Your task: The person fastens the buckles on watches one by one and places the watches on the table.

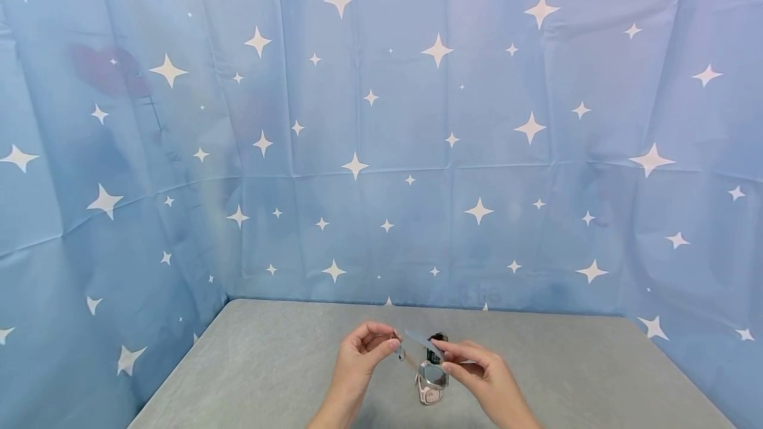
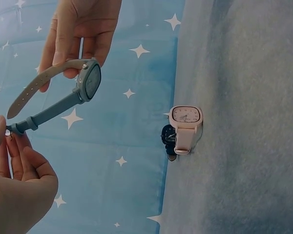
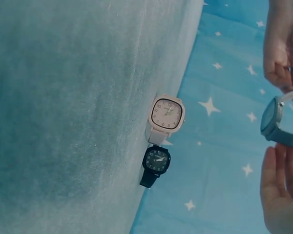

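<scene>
A blue-grey wristwatch point(image 2: 92, 80) with a silver-rimmed case is held above the table between my two hands. My left hand point(image 1: 359, 356) pinches the buckle end of its strap point(image 2: 53, 109). On the other side, my right hand point(image 1: 479, 373) pinches the strap half with holes point(image 2: 31, 91), close to the case. That half arches freely toward the left hand, its tip loose. Beneath, a pale pink watch point(image 3: 167, 114) and a black watch point(image 3: 156, 160) rest close together on the table, dials showing in the right wrist view.
The grey table point(image 1: 268, 349) runs back to a blue curtain point(image 1: 405, 217) printed with white stars, which hangs behind it and along both sides. The pink and black watches lie directly below my hands.
</scene>
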A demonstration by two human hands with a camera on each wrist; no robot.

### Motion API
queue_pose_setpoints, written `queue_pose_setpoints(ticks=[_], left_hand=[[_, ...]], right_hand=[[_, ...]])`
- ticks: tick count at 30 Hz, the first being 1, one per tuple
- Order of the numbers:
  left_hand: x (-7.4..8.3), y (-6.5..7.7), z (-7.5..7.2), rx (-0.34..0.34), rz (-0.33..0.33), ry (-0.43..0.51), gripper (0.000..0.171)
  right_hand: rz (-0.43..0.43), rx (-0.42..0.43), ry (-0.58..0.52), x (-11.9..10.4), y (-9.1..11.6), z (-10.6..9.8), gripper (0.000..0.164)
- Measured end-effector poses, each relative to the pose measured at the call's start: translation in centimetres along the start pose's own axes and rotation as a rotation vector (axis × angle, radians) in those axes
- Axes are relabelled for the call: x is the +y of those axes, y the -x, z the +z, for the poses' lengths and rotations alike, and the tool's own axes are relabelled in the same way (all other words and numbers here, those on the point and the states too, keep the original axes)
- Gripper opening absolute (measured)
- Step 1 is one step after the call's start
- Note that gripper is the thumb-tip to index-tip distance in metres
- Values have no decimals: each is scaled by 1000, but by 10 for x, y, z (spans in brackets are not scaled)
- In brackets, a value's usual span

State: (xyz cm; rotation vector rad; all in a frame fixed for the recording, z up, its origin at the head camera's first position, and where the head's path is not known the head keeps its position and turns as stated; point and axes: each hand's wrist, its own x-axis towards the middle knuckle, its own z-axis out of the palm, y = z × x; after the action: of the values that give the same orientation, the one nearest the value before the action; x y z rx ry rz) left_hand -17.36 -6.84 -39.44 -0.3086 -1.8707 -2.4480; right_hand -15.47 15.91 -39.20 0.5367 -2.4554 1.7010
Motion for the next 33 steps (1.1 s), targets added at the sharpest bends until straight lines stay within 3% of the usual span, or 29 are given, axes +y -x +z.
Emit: queue_pose_setpoints(ticks=[11,18,23,28,33], left_hand=[[1,1,0,-37,-5,-19,23],[0,3,2,-43,19,-56,39],[-2,4,1,-51,20,-74,35],[-3,3,1,-55,11,-67,32],[-4,2,1,-56,0,-66,29]], right_hand=[[-55,-45,50,2,-2,0,34],[-152,-68,76,7,-1,0,33],[-184,-93,85,9,-1,0,36],[-200,-97,100,8,-1,0,36],[-152,-98,109,9,1,2,36]])
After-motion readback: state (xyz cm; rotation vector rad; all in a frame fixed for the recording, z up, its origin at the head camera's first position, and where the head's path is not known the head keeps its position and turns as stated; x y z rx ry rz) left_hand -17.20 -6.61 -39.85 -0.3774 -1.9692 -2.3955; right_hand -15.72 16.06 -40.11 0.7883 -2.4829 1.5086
